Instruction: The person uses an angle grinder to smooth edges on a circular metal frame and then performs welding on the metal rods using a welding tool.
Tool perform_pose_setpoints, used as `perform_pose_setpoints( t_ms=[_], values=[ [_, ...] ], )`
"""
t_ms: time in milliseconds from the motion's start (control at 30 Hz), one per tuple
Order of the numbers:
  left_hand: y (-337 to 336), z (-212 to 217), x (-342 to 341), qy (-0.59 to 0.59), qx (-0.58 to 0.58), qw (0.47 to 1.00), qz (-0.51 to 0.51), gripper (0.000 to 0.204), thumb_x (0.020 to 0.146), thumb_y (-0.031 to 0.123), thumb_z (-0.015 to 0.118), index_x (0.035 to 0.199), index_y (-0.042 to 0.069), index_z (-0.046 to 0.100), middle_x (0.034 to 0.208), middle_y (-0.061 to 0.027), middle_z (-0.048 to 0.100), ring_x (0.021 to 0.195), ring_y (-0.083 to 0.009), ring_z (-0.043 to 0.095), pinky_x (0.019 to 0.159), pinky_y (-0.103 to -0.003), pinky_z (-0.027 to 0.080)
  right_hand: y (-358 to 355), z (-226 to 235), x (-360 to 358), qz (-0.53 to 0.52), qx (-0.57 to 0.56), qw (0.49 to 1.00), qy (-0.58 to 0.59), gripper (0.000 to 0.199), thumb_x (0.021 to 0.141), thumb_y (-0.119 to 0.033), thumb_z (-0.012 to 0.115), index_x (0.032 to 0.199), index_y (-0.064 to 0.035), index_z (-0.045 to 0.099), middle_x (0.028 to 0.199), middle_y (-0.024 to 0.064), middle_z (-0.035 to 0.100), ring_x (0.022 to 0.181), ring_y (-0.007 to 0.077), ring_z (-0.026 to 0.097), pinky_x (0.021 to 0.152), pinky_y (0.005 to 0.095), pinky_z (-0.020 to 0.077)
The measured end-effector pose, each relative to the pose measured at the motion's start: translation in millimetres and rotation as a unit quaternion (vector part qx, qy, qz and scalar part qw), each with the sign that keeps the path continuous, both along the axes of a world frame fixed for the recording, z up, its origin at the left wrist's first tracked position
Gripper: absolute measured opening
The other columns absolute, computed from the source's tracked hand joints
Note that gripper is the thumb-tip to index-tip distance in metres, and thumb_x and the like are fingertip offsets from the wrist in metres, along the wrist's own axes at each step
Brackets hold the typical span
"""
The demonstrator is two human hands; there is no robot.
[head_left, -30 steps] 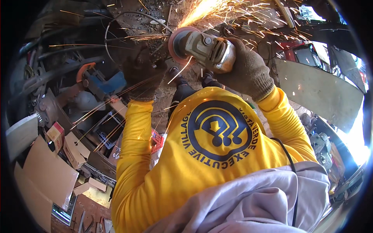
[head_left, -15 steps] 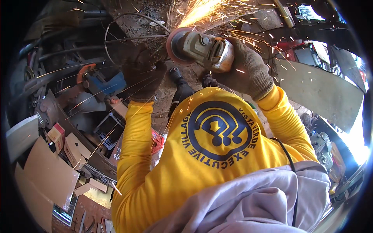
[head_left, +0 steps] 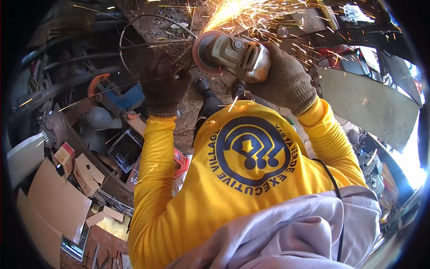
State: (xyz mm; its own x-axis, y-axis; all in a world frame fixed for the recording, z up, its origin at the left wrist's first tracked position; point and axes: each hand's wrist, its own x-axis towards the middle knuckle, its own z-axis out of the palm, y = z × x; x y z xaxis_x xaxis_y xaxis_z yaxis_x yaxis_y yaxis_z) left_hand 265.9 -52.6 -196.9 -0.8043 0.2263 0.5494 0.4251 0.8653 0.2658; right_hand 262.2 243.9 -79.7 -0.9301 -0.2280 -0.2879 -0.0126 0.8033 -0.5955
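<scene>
My right hand [head_left: 286,80], in a brown knit work glove, is wrapped round the body of a worn angle grinder [head_left: 237,56]. The grinder's reddish disc [head_left: 204,53] points left, and a bright stream of sparks [head_left: 235,13] sprays from it toward the far side. In a darker glove, my left hand [head_left: 165,87] is closed just left of the disc, in shadow. A thin metal rod [head_left: 182,56] runs from its fingers toward the disc; the grip itself is partly hidden. A rod bent into a loop [head_left: 154,16] curves beyond that hand.
A blue and orange tool [head_left: 118,96] lies to the left, among scrap metal and a crate [head_left: 125,152]. Cardboard sheets [head_left: 58,201] stand at the near left. To the right is a flat grey panel [head_left: 367,101]. My sandalled foot [head_left: 201,84] is on the ground below.
The spray of sparks has changed shape, with more streaks reaching toward the upper right. Both hands and the grinder stay almost in place.
</scene>
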Motion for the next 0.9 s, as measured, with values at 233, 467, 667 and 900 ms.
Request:
perform_pose_setpoints(
  t_ms=[233,467,667,900],
  values=[
    [-1,-3,-4,0.011,-0.029,0.999,-0.007,0.055,0.071,0.015,0.084,0.119,0.007,0.059,0.121,-0.0162,0.064,0.107,-0.0327,0.067,0.089,-0.044,0.058,2,-4,-1,0.023,0.014,1.0,0.007,0.084,0.071,-0.039,0.092,0.14,-0.0098,0.054,0.122,0.0175,0.071,0.112,0.0379,0.07,0.097,0.0454,0.0568],
    [-1,-1,-1,-0.03,0.034,0.999,0.013,0.051,0.069,0.014,0.084,0.115,0.01,0.064,0.119,-0.0163,0.065,0.105,-0.0335,0.067,0.089,-0.044,0.058,0,2,-4,0.002,0.03,0.999,-0.034,0.087,0.07,-0.038,0.092,0.141,-0.0094,0.052,0.123,0.0176,0.071,0.114,0.0367,0.07,0.097,0.0446,0.0566],
    [2,-3,0,0.027,0.01,1.0,0.012,0.052,0.068,0.016,0.085,0.112,0.003,0.061,0.12,-0.0174,0.064,0.105,-0.034,0.067,0.089,-0.045,0.058,14,-6,11,-0.002,0.014,1.0,-0.003,0.079,0.071,-0.041,0.09,0.135,-0.0075,0.058,0.116,0.0194,0.072,0.109,0.0402,0.071,0.092,0.0475,0.0572],
    [0,-2,-3,0.033,-0.022,0.999,0.005,0.055,0.07,0.019,0.085,0.116,0.004,0.059,0.124,-0.0148,0.062,0.102,-0.0341,0.067,0.086,-0.046,0.058,10,-12,15,-0.015,-0.007,1.0,-0.009,0.077,0.072,-0.04,0.09,0.134,-0.008,0.058,0.115,0.0197,0.073,0.108,0.0404,0.071,0.092,0.0474,0.0571]
  ],
)
